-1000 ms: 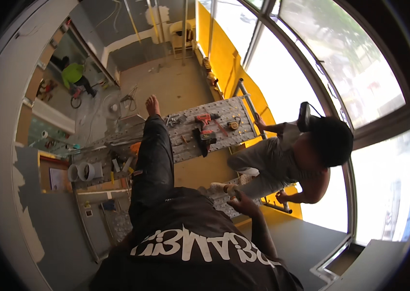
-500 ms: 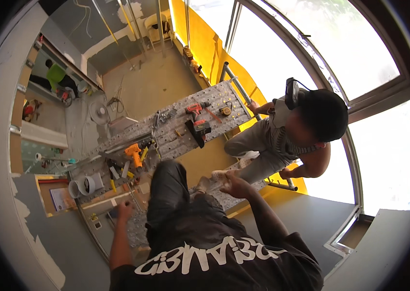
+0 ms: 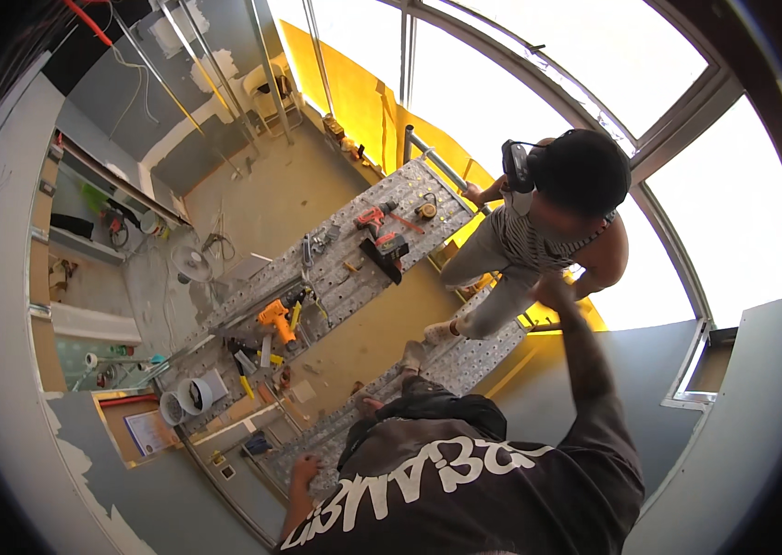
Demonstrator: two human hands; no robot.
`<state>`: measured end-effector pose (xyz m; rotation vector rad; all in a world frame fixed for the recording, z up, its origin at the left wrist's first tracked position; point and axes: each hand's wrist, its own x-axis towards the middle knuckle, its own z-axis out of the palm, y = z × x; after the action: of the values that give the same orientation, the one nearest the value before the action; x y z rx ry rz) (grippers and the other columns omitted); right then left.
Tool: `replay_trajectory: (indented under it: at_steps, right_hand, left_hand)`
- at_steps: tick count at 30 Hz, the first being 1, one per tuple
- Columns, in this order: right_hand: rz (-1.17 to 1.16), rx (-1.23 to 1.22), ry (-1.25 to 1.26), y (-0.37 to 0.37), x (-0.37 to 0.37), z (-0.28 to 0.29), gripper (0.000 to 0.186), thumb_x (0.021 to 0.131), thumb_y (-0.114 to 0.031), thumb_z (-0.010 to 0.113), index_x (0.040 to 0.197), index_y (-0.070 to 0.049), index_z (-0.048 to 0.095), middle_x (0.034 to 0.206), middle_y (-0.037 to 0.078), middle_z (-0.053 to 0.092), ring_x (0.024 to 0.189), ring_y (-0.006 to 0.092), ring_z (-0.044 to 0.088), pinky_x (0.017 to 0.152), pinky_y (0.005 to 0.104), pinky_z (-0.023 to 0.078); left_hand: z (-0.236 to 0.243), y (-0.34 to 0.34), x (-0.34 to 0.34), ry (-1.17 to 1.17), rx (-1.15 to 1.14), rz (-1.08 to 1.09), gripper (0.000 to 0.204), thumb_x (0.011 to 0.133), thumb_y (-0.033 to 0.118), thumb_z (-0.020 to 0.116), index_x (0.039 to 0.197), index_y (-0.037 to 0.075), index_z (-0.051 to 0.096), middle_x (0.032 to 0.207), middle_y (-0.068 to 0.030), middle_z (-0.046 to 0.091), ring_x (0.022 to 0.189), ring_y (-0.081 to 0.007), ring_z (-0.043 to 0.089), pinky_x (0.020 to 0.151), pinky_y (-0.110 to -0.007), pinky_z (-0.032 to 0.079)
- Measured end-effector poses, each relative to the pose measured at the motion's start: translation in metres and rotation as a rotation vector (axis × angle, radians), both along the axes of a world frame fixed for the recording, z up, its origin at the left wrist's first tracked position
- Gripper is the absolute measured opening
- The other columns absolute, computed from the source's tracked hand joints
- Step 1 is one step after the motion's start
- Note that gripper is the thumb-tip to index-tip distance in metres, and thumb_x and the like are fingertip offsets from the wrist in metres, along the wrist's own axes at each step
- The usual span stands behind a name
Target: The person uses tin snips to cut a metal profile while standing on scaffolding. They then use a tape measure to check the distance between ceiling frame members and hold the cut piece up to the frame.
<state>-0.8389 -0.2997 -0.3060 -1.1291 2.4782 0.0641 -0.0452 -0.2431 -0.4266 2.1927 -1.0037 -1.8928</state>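
My left hand (image 3: 306, 467) lies on the lower perforated metal plank (image 3: 497, 342), at lower left, fingers loosely spread and holding nothing I can see. Out to the right, my right hand (image 3: 553, 294) is raised beside the lower arm and knee of a person in grey trousers (image 3: 479, 254). Its fingers blur against that person's arm, so whether it touches or grips anything is unclear. My shoe (image 3: 413, 356) is on the same plank, close to the other person's shoe (image 3: 442, 331). A blue bundle (image 3: 259, 444) lies left of my left hand.
On the higher perforated plank (image 3: 335, 277) lie an orange drill (image 3: 277, 319), a red drill (image 3: 374, 218), a tape measure (image 3: 427, 211) and a black angled tool (image 3: 382, 261). White round pipe pieces (image 3: 197, 395) stand at its left end. Behind it is a fan (image 3: 192, 264). Windows line the right.
My raised knee has gone down and my body sits lower and farther right. My right hand has moved from by my foot up and right. My left hand has come down onto the plank.
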Motion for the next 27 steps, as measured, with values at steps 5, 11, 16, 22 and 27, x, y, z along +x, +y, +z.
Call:
replay_trajectory:
  at_steps: [5,11,16,22,27]
  right_hand:
    - [0.264,0.37,0.238,0.001,-0.041,0.095,0.052,0.075,-0.038,0.07,0.12,-0.012,0.062,0.117,0.019,0.065,0.113,0.0316,0.063,0.095,0.043,0.05]
    - [0.372,0.509,0.172,0.047,0.002,-0.002,0.049,0.084,-0.048,0.058,0.114,-0.011,0.069,0.12,0.012,0.066,0.112,0.0299,0.063,0.096,0.0478,0.047]
    - [0.523,0.515,-0.22,0.098,0.072,-0.117,0.065,0.083,-0.048,0.064,0.124,0.002,0.057,0.127,0.024,0.059,0.118,0.0366,0.057,0.099,0.045,0.046]
    - [0.439,0.59,-0.394,0.111,0.197,-0.102,0.071,0.084,-0.05,0.06,0.133,0.001,0.053,0.135,0.024,0.054,0.127,0.0371,0.051,0.106,0.0433,0.041]
    - [0.384,0.656,-0.464,0.099,0.211,-0.079,0.068,0.084,-0.047,0.061,0.134,-0.002,0.053,0.136,0.022,0.053,0.121,0.0356,0.055,0.092,0.0446,0.05]
  left_hand:
    - [-0.002,0.004,0.08,-0.173,-0.039,0.315,0.024,0.093,0.016,0.056,0.105,-0.005,0.061,0.087,-0.0142,0.067,0.069,-0.0224,0.067,0.057,-0.033,0.053]
    - [0.008,0.038,0.084,-0.153,-0.106,0.412,0.026,0.096,0.016,0.053,0.109,-0.005,0.06,0.088,-0.0154,0.067,0.072,-0.0238,0.067,0.058,-0.035,0.054]
    - [-0.009,0.082,0.061,-0.063,0.079,0.273,0.019,0.09,0.005,0.055,0.103,-0.006,0.063,0.084,-0.0142,0.065,0.076,-0.0247,0.068,0.059,-0.034,0.055]
    - [0.042,0.091,0.049,-0.313,-0.031,-0.093,0.017,0.083,0.012,0.059,0.089,-0.002,0.066,0.079,-0.0124,0.069,0.066,-0.0186,0.064,0.056,-0.033,0.052]
    - [-0.002,0.089,0.088,-0.258,0.06,0.201,0.015,0.083,0.007,0.057,0.091,-0.003,0.064,0.076,-0.013,0.065,0.06,-0.0202,0.063,0.054,-0.035,0.054]
